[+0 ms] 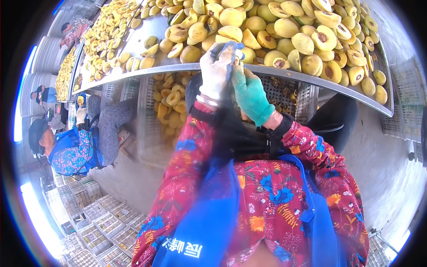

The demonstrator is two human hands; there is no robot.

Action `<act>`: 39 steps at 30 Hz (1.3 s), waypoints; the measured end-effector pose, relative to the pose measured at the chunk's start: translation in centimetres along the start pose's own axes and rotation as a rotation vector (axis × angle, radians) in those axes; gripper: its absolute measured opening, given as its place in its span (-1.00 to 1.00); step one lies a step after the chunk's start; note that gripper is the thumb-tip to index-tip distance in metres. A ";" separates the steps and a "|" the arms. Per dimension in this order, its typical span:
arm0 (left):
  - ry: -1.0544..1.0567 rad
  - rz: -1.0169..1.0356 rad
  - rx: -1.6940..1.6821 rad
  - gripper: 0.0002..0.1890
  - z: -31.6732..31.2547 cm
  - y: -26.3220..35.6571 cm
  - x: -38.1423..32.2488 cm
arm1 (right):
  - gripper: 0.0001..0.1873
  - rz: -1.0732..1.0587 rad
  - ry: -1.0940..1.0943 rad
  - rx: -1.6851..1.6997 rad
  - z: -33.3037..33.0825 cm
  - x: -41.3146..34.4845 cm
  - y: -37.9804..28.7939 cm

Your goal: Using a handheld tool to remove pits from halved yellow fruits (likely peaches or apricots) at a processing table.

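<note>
My left hand (215,68), in a white knit glove with blue-coated fingertips, is held over the near metal rim (160,69) of a sorting table, its fingers curled. Against it, my right hand (253,95) wears a green glove and is closed like a fist. A small pale piece (238,57) shows between the two hands; what it is and which hand grips it I cannot tell. Just beyond my fingers lie many yellow stone fruits (230,17), whole and halved. Some halves (324,38) still hold brown pits or show a dark hollow.
Below the rim, a pale crate (145,133) holds fruit halves (173,98). A perforated crate (277,88) with brown pits sits between my knees. At left a co-worker (71,147) sits by the table; other people (45,94) are farther off. Stacked crates (96,227) stand at lower left.
</note>
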State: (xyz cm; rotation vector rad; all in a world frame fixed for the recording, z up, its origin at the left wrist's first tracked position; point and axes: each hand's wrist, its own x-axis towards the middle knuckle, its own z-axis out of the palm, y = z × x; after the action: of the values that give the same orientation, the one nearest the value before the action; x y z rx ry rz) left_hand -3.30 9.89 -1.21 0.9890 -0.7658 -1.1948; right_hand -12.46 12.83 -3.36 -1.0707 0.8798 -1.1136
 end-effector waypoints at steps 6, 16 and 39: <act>0.011 0.060 0.137 -0.77 -0.7 0.1 0.1 | -0.65 0.390 -0.074 0.283 0.5 -0.2 -1.6; -0.179 -0.093 -0.009 -0.74 -2.1 0.3 0.8 | -0.61 0.650 -0.360 0.749 -0.7 -0.9 -3.0; -0.470 -0.118 0.160 -0.71 -1.4 2.1 -0.7 | -0.59 0.730 -0.645 1.165 -2.3 -2.1 -1.8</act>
State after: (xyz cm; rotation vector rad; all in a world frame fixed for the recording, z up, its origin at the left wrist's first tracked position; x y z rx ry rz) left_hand -1.37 11.04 0.20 0.9006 -1.2009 -1.5124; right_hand -15.54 14.24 -2.18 -0.0434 -0.0152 -0.4243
